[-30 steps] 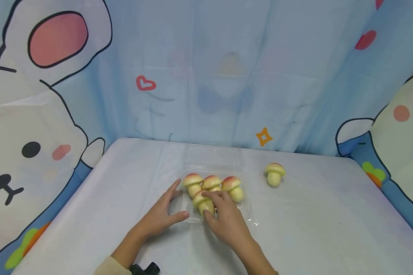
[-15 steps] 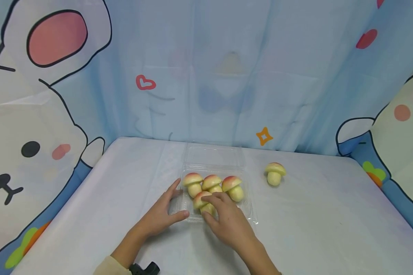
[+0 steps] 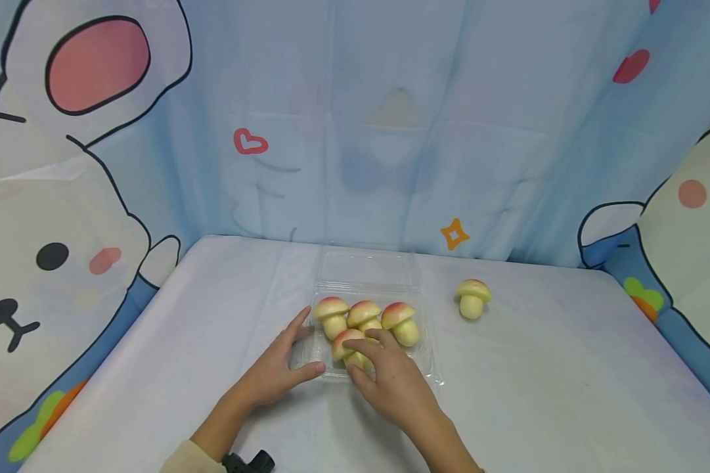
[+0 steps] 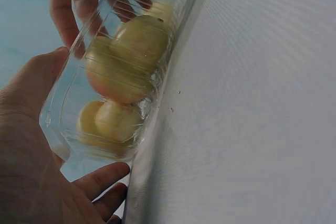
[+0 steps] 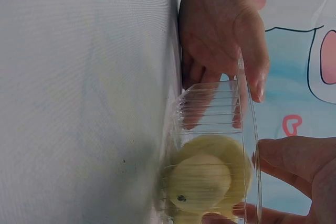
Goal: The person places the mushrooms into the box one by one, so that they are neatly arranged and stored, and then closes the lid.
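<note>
A clear plastic clamshell box [image 3: 423, 366] lies with its lid folded back, holding several yellow toy mushrooms with red-tinged caps. Three stand in the back row: left [image 3: 332, 318], middle [image 3: 363, 313] and right [image 3: 400, 323]. My right hand [image 3: 395, 381] pinches the front toy mushroom [image 3: 341, 347] between thumb and fingers, low inside the box. With spread, fairly straight fingers, my left hand [image 3: 274, 372] touches the box's front left corner. In the right wrist view the round stem end of a toy mushroom [image 5: 199, 182] shows through the ribbed wall.
One more toy mushroom [image 3: 472, 299] stands on the white table [image 3: 538, 368], right of the box. The open lid [image 3: 368, 268] reaches the table's back edge. A blue curtain [image 3: 378, 131] with cartoon prints hangs behind. A black strap piece [image 3: 249, 462] is at my left wrist.
The front toy mushroom has shifted slightly within the box, and the right hand's fingertips have moved a little over it. My left hand holds its place.
</note>
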Demonstrator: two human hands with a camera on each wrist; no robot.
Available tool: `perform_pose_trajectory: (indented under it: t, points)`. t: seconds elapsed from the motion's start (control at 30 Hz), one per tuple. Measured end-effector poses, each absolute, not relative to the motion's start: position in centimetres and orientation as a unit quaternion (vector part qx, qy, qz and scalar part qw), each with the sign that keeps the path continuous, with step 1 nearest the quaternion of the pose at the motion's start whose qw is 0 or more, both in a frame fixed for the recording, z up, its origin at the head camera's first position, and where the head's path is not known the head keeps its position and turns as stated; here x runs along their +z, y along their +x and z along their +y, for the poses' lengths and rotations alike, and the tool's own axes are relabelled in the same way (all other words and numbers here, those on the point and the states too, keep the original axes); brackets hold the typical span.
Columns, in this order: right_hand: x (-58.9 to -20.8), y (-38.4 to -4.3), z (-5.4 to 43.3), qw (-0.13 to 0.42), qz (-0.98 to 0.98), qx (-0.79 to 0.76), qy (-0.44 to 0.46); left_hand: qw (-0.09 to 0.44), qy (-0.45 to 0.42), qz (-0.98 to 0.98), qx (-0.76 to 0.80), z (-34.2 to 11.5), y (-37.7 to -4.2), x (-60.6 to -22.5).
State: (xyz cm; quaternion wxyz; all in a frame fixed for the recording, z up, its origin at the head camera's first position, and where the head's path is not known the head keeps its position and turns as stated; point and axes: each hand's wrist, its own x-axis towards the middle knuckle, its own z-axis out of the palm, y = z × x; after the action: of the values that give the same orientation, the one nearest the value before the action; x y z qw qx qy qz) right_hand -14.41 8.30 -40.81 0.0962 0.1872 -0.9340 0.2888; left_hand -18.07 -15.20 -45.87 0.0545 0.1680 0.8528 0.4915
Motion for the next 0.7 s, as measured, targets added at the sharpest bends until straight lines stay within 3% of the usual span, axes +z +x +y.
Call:
perform_pose_trajectory:
  t: [0.7]
  points:
    - [-40.33,-14.48,8.43,0.111,-0.934,0.291,0.173,0.052,0.165,0.854,0.49,-15.17,-18.22,-46.03]
